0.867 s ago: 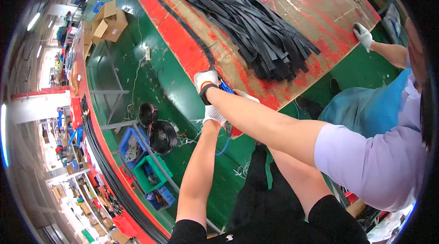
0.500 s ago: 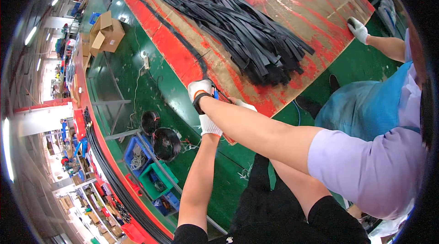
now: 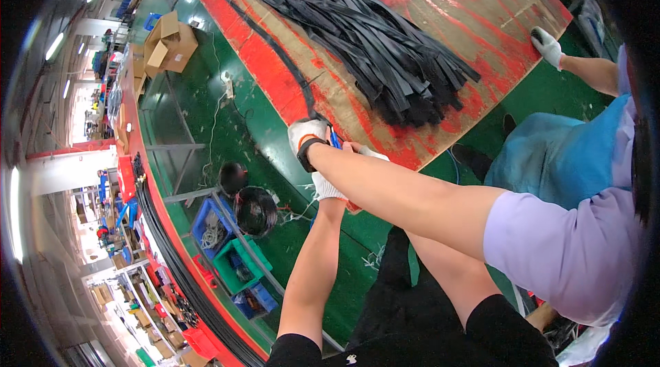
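At the near corner of the table [image 3: 405, 143], my left hand [image 3: 327, 188], in a white glove, is mostly covered by a co-worker's gloved hand [image 3: 306, 134]. The co-worker's forearm crosses over my arms. My right hand [image 3: 371, 153] is just right of there, gloved with bare fingertips. Its fingers look curled, but the forearm hides most of it, and what it holds cannot be made out. Between the hands a slim blue object [image 3: 335, 136] sticks up. A long black strip [image 3: 302, 85] runs along the table's left edge to the hands.
A large bundle of black strips [image 3: 371, 44] lies on the table. The co-worker's other gloved hand [image 3: 548, 48] rests on the right edge. Below left are a green crate [image 3: 240, 264], a blue crate [image 3: 211, 224], black coils [image 3: 255, 211] and a metal frame. An open cardboard box [image 3: 172, 44] stands farther back.
The view has shifted slightly, so the whole scene sits a little farther right and lower. The hands stay at the table corner, and the blue object shows more clearly.
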A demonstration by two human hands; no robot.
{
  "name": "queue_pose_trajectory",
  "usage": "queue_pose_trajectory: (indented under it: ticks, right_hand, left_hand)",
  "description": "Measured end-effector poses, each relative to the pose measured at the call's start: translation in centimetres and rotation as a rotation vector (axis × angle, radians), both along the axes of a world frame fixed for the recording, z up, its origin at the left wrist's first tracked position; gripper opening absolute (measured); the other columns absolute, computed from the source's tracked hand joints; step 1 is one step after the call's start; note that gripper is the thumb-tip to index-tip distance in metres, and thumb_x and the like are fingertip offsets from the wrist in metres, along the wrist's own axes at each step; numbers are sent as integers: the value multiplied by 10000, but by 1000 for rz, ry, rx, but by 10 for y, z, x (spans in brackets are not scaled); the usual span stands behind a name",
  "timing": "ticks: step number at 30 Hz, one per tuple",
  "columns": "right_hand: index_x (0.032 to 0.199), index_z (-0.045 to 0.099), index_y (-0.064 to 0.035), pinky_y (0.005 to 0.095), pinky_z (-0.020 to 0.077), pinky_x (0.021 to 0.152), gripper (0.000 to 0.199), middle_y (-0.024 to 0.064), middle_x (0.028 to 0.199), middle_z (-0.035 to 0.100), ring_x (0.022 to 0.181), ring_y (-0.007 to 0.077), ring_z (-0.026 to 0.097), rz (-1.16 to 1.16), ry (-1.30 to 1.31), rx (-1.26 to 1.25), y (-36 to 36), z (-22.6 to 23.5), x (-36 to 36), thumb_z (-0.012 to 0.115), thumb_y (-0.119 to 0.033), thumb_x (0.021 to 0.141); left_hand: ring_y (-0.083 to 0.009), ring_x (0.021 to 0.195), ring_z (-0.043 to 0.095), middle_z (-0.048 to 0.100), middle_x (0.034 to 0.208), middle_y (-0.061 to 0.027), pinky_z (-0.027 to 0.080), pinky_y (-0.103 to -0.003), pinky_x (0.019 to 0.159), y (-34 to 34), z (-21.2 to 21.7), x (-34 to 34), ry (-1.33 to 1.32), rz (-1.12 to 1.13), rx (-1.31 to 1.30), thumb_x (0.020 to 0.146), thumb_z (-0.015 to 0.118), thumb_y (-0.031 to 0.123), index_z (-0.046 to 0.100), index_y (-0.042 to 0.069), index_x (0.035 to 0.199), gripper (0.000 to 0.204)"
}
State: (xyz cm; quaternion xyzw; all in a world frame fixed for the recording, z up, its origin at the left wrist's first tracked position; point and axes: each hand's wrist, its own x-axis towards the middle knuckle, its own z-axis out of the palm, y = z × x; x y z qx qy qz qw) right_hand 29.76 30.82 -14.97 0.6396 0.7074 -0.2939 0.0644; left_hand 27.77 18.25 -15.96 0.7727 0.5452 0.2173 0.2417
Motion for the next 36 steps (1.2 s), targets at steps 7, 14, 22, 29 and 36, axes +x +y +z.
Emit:
queue_pose_trajectory:
  ticks: [7,14,22,29,36]
  right_hand:
    - [1041,729,-57,480,626,745,273,144,896,787,844,369,787,119,454,501,-32,65,56,689,-250,852]
    - [1257,709,-128,484,587,882,323,227,1069,758,1012,398,743,-950,970,243,-183,-21,69,631,-276,981]
    - [1431,641,-100,417,563,967,403,254,1239,731,1181,395,710,-899,891,188,-187,-27,63,617,-221,1047]
    - [1419,645,-103,436,552,986,402,255,1239,729,1181,401,700,-900,923,240,-188,-34,63,586,-165,1027]
    - [1328,670,-107,500,553,968,338,249,1230,705,1093,450,694,-960,879,456,-196,-39,61,647,-205,1006]
  left_hand:
    - [-354,1208,649,631,1358,-217,517,-478,1060,1,-5,-38,500,35,-151,963,681,249,456,126,1551,641]
    - [-428,1074,665,665,1206,-200,531,-535,925,-11,28,4,286,211,115,978,652,195,405,199,1616,684]
    - [-444,1055,660,640,1229,-228,542,-528,908,-9,30,-6,179,207,20,909,652,188,315,169,1669,831]
    - [-422,1057,684,658,1197,-229,543,-499,919,3,41,-4,314,198,-28,994,607,192,435,188,1619,648]
    - [-394,978,691,667,1134,-191,563,-487,850,-7,31,-8,276,181,175,997,616,163,532,180,1546,555]
